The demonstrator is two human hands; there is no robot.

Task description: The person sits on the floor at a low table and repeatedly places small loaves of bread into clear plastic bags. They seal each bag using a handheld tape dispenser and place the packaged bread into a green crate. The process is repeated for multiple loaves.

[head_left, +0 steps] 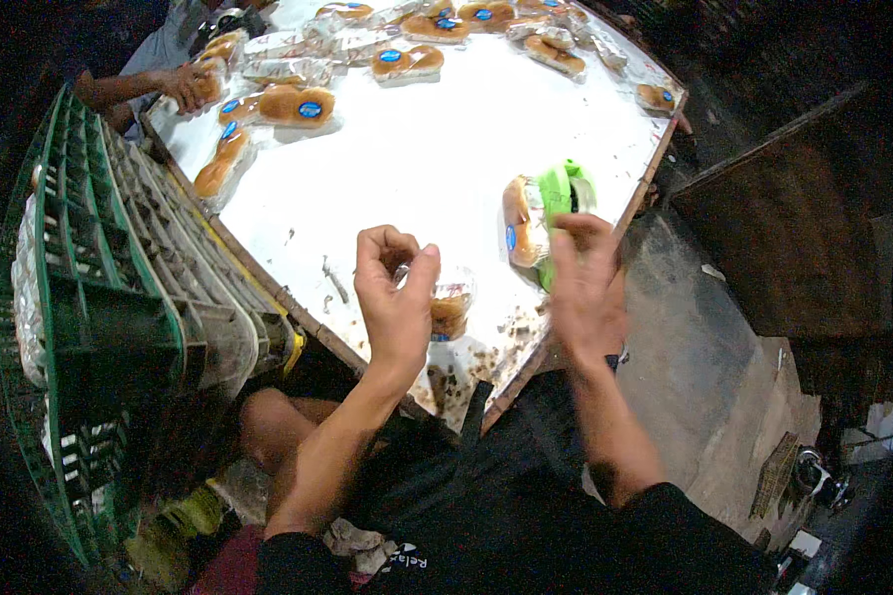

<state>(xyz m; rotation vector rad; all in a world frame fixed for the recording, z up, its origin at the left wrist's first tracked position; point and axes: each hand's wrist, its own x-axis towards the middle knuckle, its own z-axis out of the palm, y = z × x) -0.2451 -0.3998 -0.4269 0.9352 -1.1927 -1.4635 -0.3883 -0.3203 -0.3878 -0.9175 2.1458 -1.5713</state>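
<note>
My left hand (397, 297) is raised over the near corner of the white table (427, 159), fingers curled and pinching the clear wrap of a small bagged bun (450, 309). My right hand (585, 293) is blurred and sits beside it, fingers reaching toward a wrapped bun pack (521, 223) and a green tape dispenser (561, 193) near the table's right edge. Whether the right hand grips anything is unclear.
Many wrapped buns with blue labels (298, 104) lie across the far half of the table. Another person's hand (184, 84) rests on buns at the far left. Stacked green and grey crates (99, 288) stand at my left. Crumbs litter the near corner.
</note>
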